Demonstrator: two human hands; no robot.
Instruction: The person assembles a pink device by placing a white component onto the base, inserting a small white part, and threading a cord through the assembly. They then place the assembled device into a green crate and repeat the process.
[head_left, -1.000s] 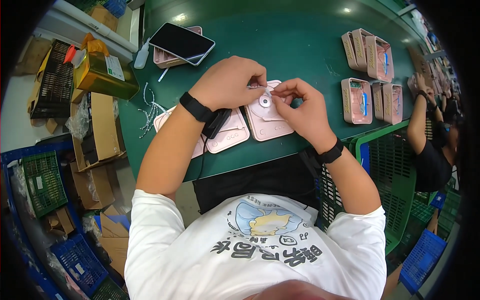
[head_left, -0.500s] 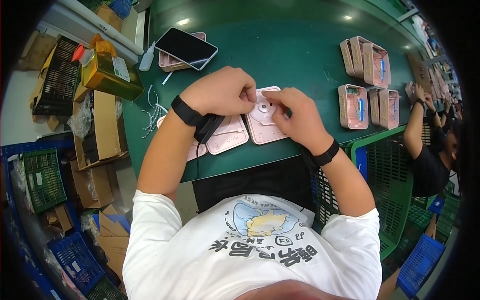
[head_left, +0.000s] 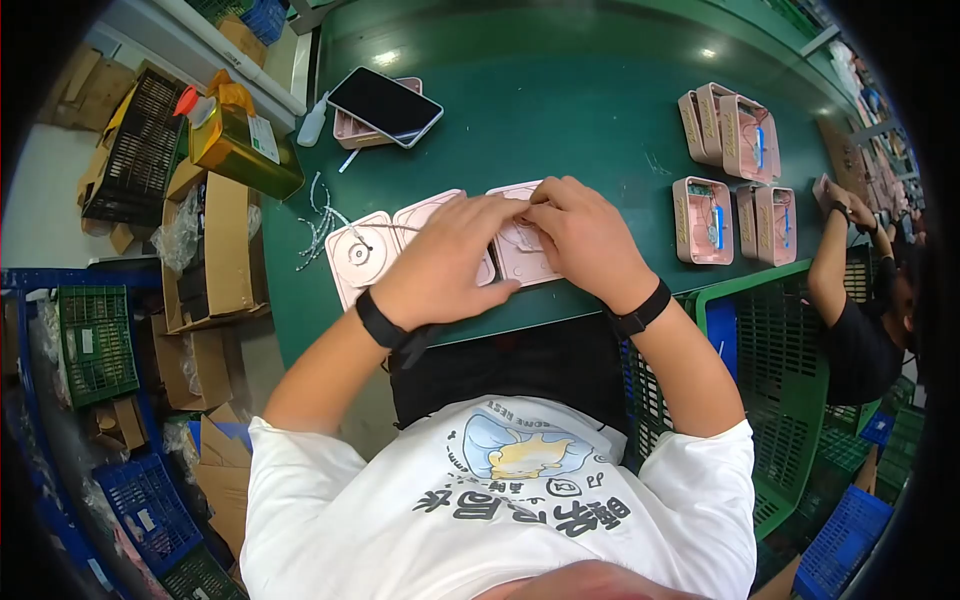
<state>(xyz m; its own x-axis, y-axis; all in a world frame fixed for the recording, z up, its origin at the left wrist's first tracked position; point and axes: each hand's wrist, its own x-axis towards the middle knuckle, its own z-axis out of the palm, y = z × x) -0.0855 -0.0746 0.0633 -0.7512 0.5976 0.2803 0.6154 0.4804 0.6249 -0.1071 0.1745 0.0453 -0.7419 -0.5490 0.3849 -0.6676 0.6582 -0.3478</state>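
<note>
Three pink plastic panels lie in a row on the green table before me. The left panel (head_left: 361, 258) shows a round recess with a hole, and a thin braided cord (head_left: 382, 227) runs from it toward my left hand. My left hand (head_left: 455, 255) spans the middle panel (head_left: 425, 212) and reaches the right panel (head_left: 527, 265), its fingers stretched and thumb apart. On the right panel's upper part, my right hand (head_left: 592, 238) has its fingers bent and pressed together, their tips close to the left fingertips. Whatever lies between those tips is hidden.
Loose braided cords (head_left: 318, 232) lie left of the panels. Behind are a phone (head_left: 385, 103) on a pink case and a small white bottle (head_left: 313, 120). Pink cases with wiring (head_left: 704, 222) stand at right, beside a green crate (head_left: 760, 300). A co-worker (head_left: 855, 330) sits far right.
My left hand has opened from a curled grip and come down over the middle panel, uncovering the left panel. The right fingers have drawn in toward the right panel's upper part.
</note>
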